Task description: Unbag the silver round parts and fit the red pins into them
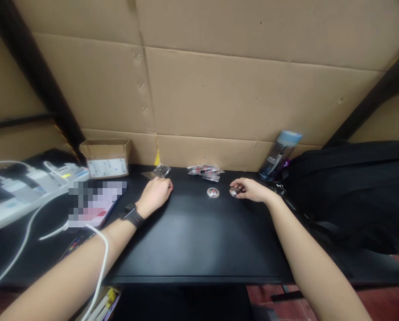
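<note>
My right hand (252, 190) has its thumb and fingers closed round the edge of a shiny round metal disc (233, 191) low over the black table. Left of it lies a similar silver disc (213, 192) with a red centre. My left hand (155, 195), with a dark watch (132, 215) on the wrist, rests with curled fingers close to the table. Just beyond its knuckles is a crumpled clear plastic packet (162, 170); whether the fingers grip anything is hidden. A small heap of clear packets with red bits (206, 170) lies farther back, between the two hands.
Cardboard lines the back. On the left stand a small cardboard box (107, 158), a white power strip (57, 180) and a white cable (103, 258) crossing my left forearm. A blue-capped bottle (279, 156) and a black bag (356, 191) are at right.
</note>
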`<state>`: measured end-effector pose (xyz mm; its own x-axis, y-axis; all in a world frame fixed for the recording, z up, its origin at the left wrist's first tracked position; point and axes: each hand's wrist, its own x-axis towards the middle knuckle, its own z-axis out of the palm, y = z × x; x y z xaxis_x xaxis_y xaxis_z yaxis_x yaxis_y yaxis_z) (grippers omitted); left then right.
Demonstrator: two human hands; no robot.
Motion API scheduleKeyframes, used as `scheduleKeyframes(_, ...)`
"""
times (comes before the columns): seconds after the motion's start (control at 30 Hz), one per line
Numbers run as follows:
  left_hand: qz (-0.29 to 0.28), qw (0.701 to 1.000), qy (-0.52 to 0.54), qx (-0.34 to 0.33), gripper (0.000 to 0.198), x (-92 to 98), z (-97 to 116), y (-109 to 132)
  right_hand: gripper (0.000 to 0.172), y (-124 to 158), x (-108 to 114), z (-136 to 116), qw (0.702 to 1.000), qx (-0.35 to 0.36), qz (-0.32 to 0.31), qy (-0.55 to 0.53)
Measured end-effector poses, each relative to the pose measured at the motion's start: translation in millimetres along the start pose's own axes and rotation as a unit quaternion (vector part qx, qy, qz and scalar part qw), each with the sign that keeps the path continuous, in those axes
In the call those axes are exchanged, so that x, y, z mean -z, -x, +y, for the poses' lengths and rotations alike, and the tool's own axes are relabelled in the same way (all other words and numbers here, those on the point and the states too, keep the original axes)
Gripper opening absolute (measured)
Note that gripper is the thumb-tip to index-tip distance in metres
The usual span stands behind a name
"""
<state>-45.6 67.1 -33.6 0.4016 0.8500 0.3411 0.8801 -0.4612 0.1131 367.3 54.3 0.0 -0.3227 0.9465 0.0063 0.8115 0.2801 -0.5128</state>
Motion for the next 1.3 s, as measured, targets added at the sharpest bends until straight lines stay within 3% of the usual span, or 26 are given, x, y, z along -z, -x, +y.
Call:
scheduleKeyframes(0.2,0.011,1.0,0.016,-0.008,0.021,2.2,10,1,0.041,1,3,-1,0.999,0.018,0.037,-0.001)
scheduleKeyframes(0.33,0.038,0.987,0.156,-0.019,0.017,6.1,26,3,0.031,3,0,-21,0.993,0.054,0.041,-0.094)
scheduleKeyframes(0.47,0.022,0.946,0.323,-0.022,0.026,13.0,46,10,0.042,4,-28,-64,0.949,0.096,0.039,-0.297)
scheduleKeyframes(0.53,0.015,0.93,0.368,-0.015,0.028,16.5,54,15,0.042,4,-48,-86,0.92,0.105,0.034,-0.377)
scheduleKeyframes(0.67,0.05,0.907,0.417,-0.022,0.023,22.0,64,20,0.037,9,-75,-116,0.876,0.076,0.051,-0.474)
scheduleKeyframes(0.8,0.062,0.9,0.43,-0.028,0.021,24.0,65,21,0.053,13,-80,-122,0.855,0.065,0.034,-0.514)
scheduleKeyframes(0.87,0.059,0.89,0.451,-0.019,0.02,23.5,65,20,0.053,15,-79,-122,0.848,0.064,0.045,-0.524)
scheduleKeyframes(1.03,-0.001,0.82,0.57,0.052,0.025,20.4,70,19,0.048,14,-81,-121,0.83,0.051,0.072,-0.551)
scheduleKeyframes(1.17,-0.06,0.797,0.599,0.046,0.025,18.2,76,21,0.049,14,-86,-124,0.837,0.04,0.061,-0.542)
scheduleKeyframes(1.3,-0.071,0.786,0.613,0.036,0.024,16.6,80,24,0.047,17,-88,-127,0.867,0.047,0.054,-0.494)
